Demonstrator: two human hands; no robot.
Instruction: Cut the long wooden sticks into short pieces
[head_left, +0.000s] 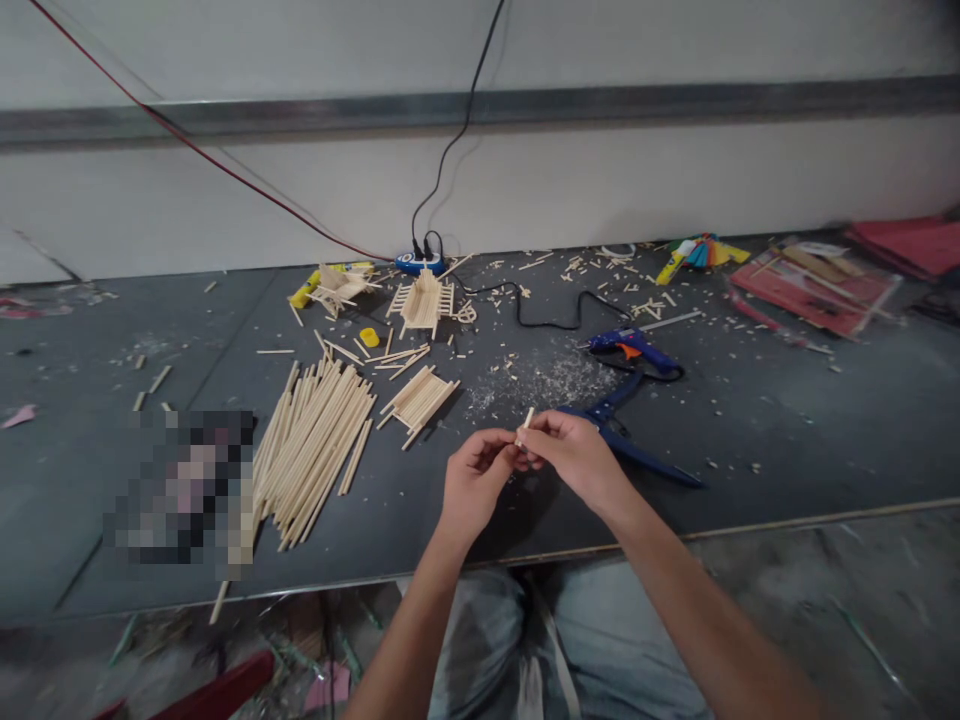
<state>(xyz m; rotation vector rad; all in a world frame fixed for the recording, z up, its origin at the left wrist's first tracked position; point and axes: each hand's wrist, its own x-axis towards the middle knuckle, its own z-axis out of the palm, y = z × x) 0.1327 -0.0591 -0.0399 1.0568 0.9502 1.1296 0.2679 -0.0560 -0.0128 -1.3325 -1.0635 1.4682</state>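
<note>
Close together over the front of the dark table, my left hand (478, 478) and my right hand (576, 455) both have their fingers pinched. A short wooden stick (529, 418) pokes up from between the fingertips, where the two hands meet; its lower end is hidden. Beside and partly behind my right hand lies a blue-handled tool (649, 458), its head covered by the hand. Left of my hands sits a small flat rack of glued sticks (418, 402). Further left is a large pile of long wooden sticks (319, 450).
A blue glue gun (637, 348) rests beyond the tool. Small stick models (424, 300) stand near a blue power strip (420, 263) by the wall. A yellow cap (369, 337), offcuts and sawdust are scattered about. Red sheets (814, 285) lie at right; a blurred-out object is at left.
</note>
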